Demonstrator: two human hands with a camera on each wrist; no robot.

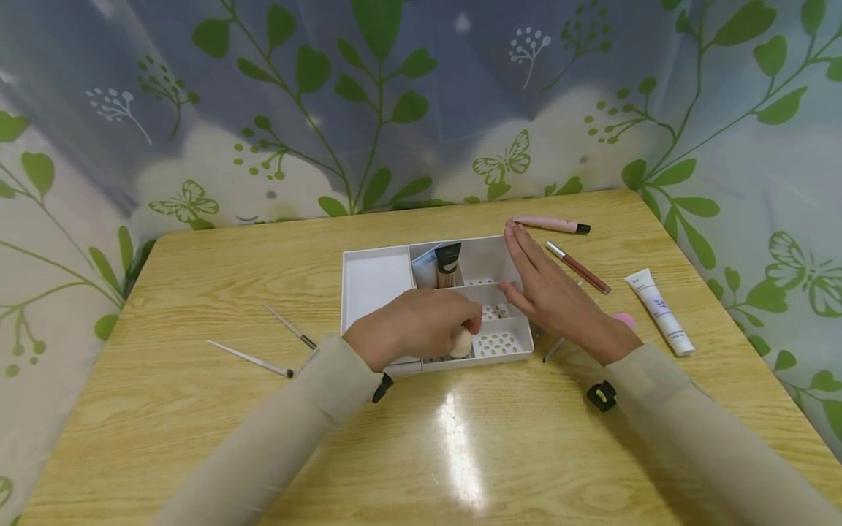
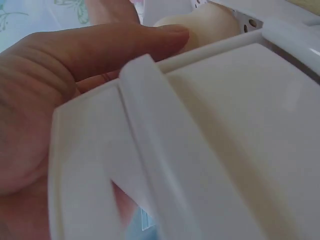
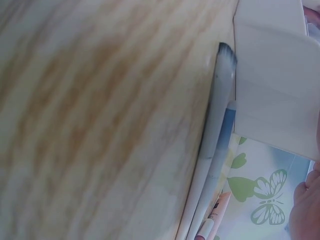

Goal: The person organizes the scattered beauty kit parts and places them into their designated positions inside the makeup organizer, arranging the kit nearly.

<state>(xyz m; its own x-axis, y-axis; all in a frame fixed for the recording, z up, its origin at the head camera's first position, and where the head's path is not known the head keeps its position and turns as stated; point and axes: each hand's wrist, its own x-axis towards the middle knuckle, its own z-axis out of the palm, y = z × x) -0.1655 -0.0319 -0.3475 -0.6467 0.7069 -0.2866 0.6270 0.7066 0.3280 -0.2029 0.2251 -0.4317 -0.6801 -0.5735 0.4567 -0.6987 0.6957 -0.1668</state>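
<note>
My left hand (image 1: pixel 421 329) reaches over a white divided organizer box (image 1: pixel 376 276), fingers curled down into its front compartments. It holds a rounded cream makeup sponge (image 1: pixel 462 344); in the left wrist view the thumb lies against the sponge (image 2: pixel 212 25). The fingertips on its far side are hidden. My right hand (image 1: pixel 549 288) rests on the box's right wall with fingers straight, steadying nothing else. A blue-white tube (image 1: pixel 426 269) and a black-capped tube (image 1: pixel 448 264) stand in a back compartment.
Right of the box lie a pink pen-like tube (image 1: pixel 549 224), a brown lip gloss tube (image 1: pixel 579 267), a white tube (image 1: pixel 660 313) and, in the right wrist view, a makeup brush (image 3: pixel 212 120). Two thin brushes lie left, one white-handled brush (image 1: pixel 250 359) nearer the front.
</note>
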